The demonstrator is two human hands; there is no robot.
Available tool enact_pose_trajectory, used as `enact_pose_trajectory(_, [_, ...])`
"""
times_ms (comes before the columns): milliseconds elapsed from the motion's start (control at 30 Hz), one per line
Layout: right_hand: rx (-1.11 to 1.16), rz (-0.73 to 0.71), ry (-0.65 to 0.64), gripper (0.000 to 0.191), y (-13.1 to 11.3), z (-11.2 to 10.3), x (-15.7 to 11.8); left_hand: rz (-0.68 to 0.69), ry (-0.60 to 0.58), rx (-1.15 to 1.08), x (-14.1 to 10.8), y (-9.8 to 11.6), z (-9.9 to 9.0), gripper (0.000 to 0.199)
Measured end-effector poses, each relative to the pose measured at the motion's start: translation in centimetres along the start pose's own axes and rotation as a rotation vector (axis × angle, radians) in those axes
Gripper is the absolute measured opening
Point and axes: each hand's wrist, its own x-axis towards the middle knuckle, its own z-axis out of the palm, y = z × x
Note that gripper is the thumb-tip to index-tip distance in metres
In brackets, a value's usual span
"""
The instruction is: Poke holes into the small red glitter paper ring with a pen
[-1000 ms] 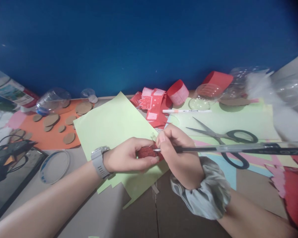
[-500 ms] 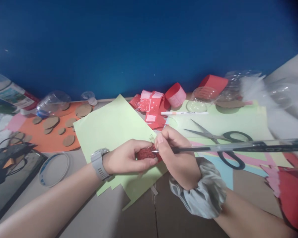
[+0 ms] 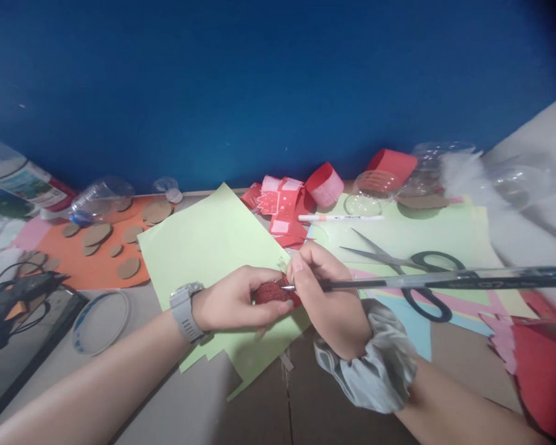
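A small red textured piece (image 3: 267,293) is pinched between the thumb and fingers of my left hand (image 3: 234,298), over a light green sheet (image 3: 204,238). My right hand (image 3: 327,293) grips a black pen (image 3: 426,281), whose metal tip touches or nearly touches the red piece. The pen's long barrel points to the right, passing over black-handled scissors (image 3: 398,262) that lie open on coloured paper. Near my right fingertips is a tiny pale, clear scrap, too small to make out. My right fingers partly hide the red piece's right end.
Cardboard discs (image 3: 97,233) lie on orange paper (image 3: 74,266) at the left, beside a clear bottle (image 3: 102,199) and a tape ring (image 3: 101,322). Red paper rings (image 3: 325,184), a white marker (image 3: 340,217) and plastic cups (image 3: 375,185) stand behind. Red paper (image 3: 544,371) lies right.
The whole view has shifted slightly, with the table items a little lower. Both hands keep their grips, and the pen's far end now shows fully.
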Motion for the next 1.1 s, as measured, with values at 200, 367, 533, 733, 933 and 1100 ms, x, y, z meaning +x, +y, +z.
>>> enact_pose_trajectory(200, [-0.009, 0.000, -0.026, 0.026, 0.02, -0.09, -0.04, -0.017, -0.012, -0.019, 0.01, 0.06, 0.01, 0.019])
enact_pose_trajectory(367, [-0.001, 0.006, -0.021, 0.026, 0.05, -0.08, -0.08, -0.013, 0.004, -0.023, 0.04, 0.14, 0.11, 0.017])
enact_pose_trajectory(533, [0.000, 0.002, -0.027, 0.026, 0.01, -0.14, -0.05, -0.013, 0.007, -0.025, 0.04, 0.00, 0.07, 0.017])
enact_pose_trajectory(733, [0.007, -0.013, -0.027, 0.026, -0.20, -0.10, 0.06, -0.014, 0.000, -0.034, 0.03, 0.01, 0.06, 0.018])
enact_pose_trajectory(933, [0.088, 0.004, 0.029, 0.029, -0.34, 0.07, -0.06, -0.019, -0.003, -0.056, 0.02, -0.02, -0.05, 0.020])
enact_pose_trajectory(1100, [0.051, -0.019, 0.000, 0.027, -0.34, -0.05, -0.08, -0.024, 0.005, -0.052, -0.01, -0.01, -0.09, 0.020])
